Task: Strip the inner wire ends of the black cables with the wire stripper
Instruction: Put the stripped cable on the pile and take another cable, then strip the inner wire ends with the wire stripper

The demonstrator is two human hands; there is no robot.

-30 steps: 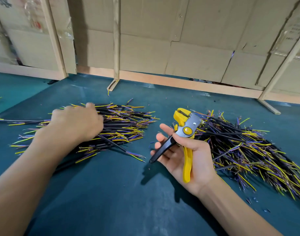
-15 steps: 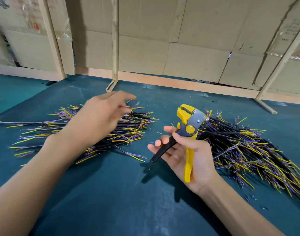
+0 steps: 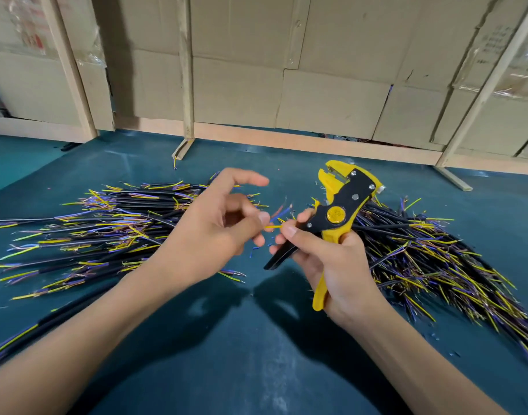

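Nearest, bare green counter (image 3: 256,354) gives both forearms free room. A second ago the left hand (image 3: 214,232) lay on the left pile (image 3: 107,223); now it has lifted to mid-counter, fingers curled, seemingly pinching a yellow inner wire (image 3: 273,226) toward the wire stripper (image 3: 336,217) gripped by the right hand (image 3: 331,259). Stripping looks imminent. Right pile (image 3: 436,259) lies behind; the cardboard wall (image 3: 286,85) bounds the far edge.

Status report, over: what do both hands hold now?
Right hand grips stripper. Left hand pinches yellow wire beside stripper. Cable piles both sides, nothing blocking.
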